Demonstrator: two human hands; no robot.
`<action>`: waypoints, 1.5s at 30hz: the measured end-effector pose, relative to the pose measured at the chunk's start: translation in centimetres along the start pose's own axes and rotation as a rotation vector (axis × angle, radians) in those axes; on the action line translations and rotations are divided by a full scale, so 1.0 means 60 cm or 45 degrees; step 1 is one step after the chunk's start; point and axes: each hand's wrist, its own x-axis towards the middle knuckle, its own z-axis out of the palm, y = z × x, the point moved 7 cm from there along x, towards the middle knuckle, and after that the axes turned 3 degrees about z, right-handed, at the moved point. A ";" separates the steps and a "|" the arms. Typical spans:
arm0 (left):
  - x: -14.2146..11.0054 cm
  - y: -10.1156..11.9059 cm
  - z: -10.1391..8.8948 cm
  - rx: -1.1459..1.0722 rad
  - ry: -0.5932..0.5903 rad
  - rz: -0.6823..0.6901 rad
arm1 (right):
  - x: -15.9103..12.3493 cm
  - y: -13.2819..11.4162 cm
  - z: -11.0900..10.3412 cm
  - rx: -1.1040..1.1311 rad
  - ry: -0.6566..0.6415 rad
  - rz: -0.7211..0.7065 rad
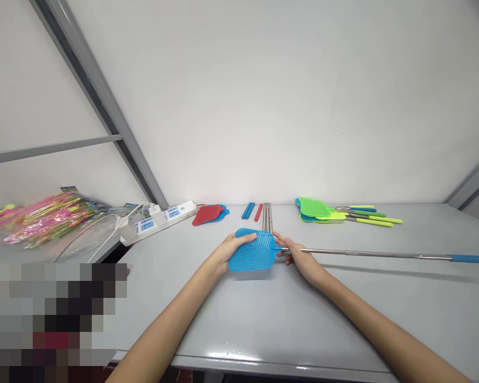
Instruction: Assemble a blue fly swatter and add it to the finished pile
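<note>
Blue fly swatter (252,250) held level at frame center, its rod extended to the right edge. The left hand (228,249) pinches the mesh head, thumb on top; the right hand (294,253), fingers loosely curled, grips the rod near the head. Behind, at center, lie bare metal rods (267,217); upper right of them, assembled swatters (315,209).

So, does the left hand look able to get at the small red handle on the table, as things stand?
Probably yes: the red handle lies just beyond the blue swatter head, with nothing on top of it. But the left hand would likely have to release that head first.
</note>
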 end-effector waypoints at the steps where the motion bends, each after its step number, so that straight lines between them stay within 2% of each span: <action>1: 0.000 0.003 -0.003 0.043 0.017 0.018 | 0.001 0.002 0.000 -0.011 0.015 0.018; 9: -0.005 0.027 -0.009 0.217 0.057 0.118 | 0.002 0.009 -0.004 -0.106 0.089 0.086; 18: -0.008 0.041 -0.014 0.278 0.028 0.163 | -0.003 -0.006 -0.005 -0.134 0.130 0.153; 22: -0.008 0.044 -0.021 0.308 0.033 0.175 | -0.002 -0.008 -0.002 -0.129 0.119 0.122; 27: -0.008 0.052 -0.029 0.337 0.087 0.229 | -0.003 -0.016 -0.003 0.117 0.124 0.046; 35: -0.009 0.045 -0.015 0.329 0.035 0.177 | -0.004 0.004 -0.038 0.645 0.315 0.152; 37: -0.008 0.043 -0.008 0.313 0.026 0.201 | -0.004 0.002 -0.033 0.706 0.237 0.171; 41: -0.007 0.040 0.003 0.290 0.066 0.275 | -0.008 -0.005 -0.005 0.726 -0.053 0.254; 45: -0.010 0.041 0.011 0.267 0.083 0.339 | -0.014 -0.024 0.000 0.675 -0.174 0.148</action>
